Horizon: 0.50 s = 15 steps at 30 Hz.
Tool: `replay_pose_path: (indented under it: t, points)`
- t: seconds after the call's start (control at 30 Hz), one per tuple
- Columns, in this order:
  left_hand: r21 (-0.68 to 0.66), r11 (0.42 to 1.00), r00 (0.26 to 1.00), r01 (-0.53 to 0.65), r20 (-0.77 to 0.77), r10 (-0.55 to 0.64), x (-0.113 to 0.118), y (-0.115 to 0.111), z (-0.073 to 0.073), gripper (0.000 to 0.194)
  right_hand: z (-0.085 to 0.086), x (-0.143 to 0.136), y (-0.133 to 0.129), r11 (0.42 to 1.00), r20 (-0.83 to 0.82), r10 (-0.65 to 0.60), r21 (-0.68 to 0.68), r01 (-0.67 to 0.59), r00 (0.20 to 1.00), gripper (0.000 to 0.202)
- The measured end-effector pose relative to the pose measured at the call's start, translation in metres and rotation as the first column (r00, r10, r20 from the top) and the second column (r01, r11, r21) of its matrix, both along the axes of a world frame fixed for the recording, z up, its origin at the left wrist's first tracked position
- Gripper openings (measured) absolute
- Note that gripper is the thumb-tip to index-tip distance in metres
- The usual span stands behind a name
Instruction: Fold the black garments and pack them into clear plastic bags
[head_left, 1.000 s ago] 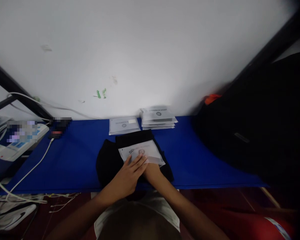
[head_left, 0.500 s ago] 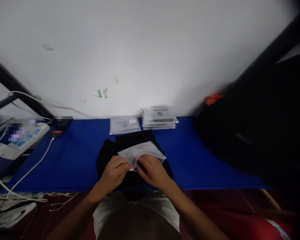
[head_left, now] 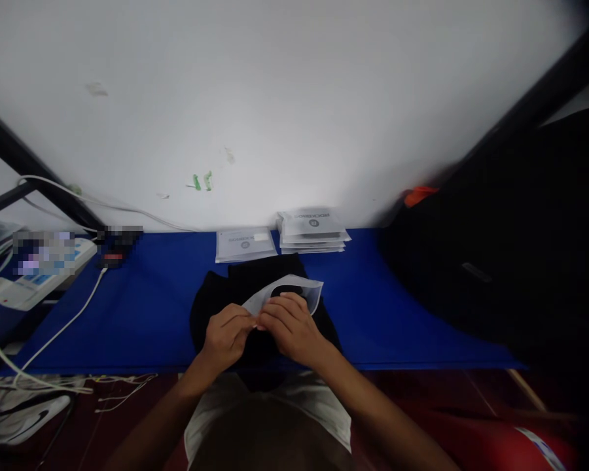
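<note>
Both hands meet over a black cloth item (head_left: 209, 297) lying on the blue table. My left hand (head_left: 228, 332) pinches the near left edge of a translucent white pouch (head_left: 314, 294). Against it, my right hand (head_left: 290, 327) has its fingers closed on the same pouch near its opening. Something black shows at the pouch, just above my right fingers; whether it is inside cannot be told. Behind the cloth lie a flat printed pouch (head_left: 245, 245) and a stack of similar pouches (head_left: 314, 229).
The blue table (head_left: 142, 314) runs along a white wall. At the left are a power strip (head_left: 44, 275), a dark device (head_left: 120, 245) on a white cable, and more cables. A large black mass (head_left: 495, 248) covers the right side, with an orange piece (head_left: 421, 195) behind.
My right fingers have moved from inside the pouch's opening to its outer side and closed beside my left hand. The pouch has bent, and a black area now shows at it.
</note>
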<state>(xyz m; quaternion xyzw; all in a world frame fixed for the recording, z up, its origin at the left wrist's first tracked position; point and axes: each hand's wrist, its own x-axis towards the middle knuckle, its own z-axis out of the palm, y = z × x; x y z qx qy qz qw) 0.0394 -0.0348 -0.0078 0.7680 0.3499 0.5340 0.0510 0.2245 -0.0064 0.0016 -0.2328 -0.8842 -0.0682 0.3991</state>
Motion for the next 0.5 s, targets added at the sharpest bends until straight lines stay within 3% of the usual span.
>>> replay_pose_path:
  t: [0.27, 0.4, 0.5]
  points:
    - [-0.013, 0.996, 0.989, -0.087, 0.119, 0.088, -0.023, -0.004, 0.006, 0.013, -0.014, 0.064, 0.051, 0.986, 0.027, -0.166, 0.03, 0.165, 0.986, 0.014]
    - [-0.063, 0.994, 0.979, -0.088, 0.177, 0.098, -0.025, -0.003, 0.005, 0.012, -0.016, 0.079, 0.055, 0.978, 0.059, -0.177, -0.099, 0.183, 0.982, 0.011]
    - [-0.127, 0.992, 0.967, 0.006, 0.254, 0.027, -0.019, -0.006, -0.001, 0.012, -0.011, 0.071, 0.047, 0.966, 0.141, -0.099, -0.224, 0.129, 0.985, 0.027]
